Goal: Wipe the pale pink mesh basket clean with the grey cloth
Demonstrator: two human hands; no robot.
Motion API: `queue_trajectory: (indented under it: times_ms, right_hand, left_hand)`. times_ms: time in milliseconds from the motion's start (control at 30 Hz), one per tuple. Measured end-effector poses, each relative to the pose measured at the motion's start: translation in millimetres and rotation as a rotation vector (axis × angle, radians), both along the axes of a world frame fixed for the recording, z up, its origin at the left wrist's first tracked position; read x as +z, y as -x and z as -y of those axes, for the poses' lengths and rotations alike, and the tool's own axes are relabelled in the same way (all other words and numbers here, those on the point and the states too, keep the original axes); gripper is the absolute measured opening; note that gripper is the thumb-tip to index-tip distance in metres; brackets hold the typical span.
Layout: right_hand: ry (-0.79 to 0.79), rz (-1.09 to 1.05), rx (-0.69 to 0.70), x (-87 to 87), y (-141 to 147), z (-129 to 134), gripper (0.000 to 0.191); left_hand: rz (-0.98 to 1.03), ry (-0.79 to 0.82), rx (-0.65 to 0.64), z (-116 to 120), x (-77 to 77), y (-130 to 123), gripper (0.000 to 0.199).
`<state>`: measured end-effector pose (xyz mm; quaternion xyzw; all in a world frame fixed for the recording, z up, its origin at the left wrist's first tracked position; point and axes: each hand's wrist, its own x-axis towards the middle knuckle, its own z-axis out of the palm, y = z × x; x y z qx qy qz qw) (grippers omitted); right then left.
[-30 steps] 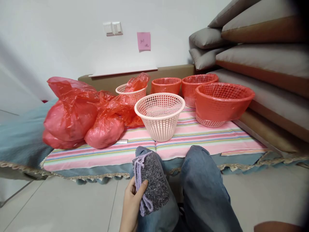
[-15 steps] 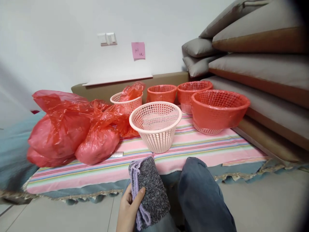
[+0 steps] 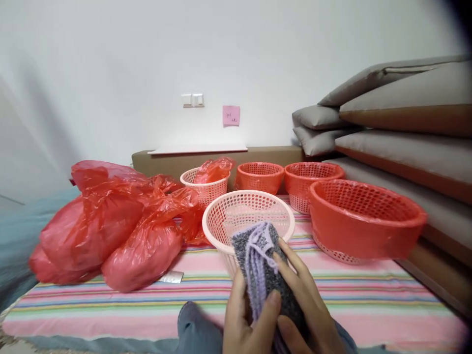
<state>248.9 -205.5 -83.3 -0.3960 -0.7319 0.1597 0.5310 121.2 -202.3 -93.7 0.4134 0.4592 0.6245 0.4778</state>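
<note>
A dark grey knitted piece (image 3: 241,246) with lilac yarn strands across its front is held up at the lower centre, overlapping the near rim of a pale pink mesh basket (image 3: 216,241). My left hand (image 3: 249,319) grips its lower left side, thumb pressed on the front over the strands. On the right, my right hand (image 3: 309,300) holds the same piece, its fingers over the right edge and front. The pale basket stands on a pink striped cloth (image 3: 206,292); a clear plastic liner shows inside it.
Knotted red plastic bags (image 3: 143,250) lie at the left. A pale basket (image 3: 208,191) holding red plastic and several red-lined baskets (image 3: 361,226) stand behind and to the right. Grey-brown cushions (image 3: 405,152) are stacked at the right. My knee (image 3: 199,329) is at the front edge.
The view has tilted up and moved closer. My right hand has come into view and taken hold of the knitted piece, which is now raised against the pale basket.
</note>
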Motion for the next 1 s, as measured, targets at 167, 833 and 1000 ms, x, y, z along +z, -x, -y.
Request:
queue_trajectory:
  times_ms: [167,833,1000]
  right_hand:
    - [0.164,-0.24,0.202,-12.0,3,-35,0.07]
    - [0.299,-1.616,-0.032,-52.7,-103,-176,0.028]
    - [0.367,-1.464,-0.047,-73.3,-62,-192,0.022]
  left_hand:
    - [0.049,-0.097,-0.293,-51,-11.5,-6,0.059]
    - [0.428,-0.086,0.301,-175,-18.7,60,0.035]
    - [0.479,-0.047,0.323,-182,-20.4,55,0.038]
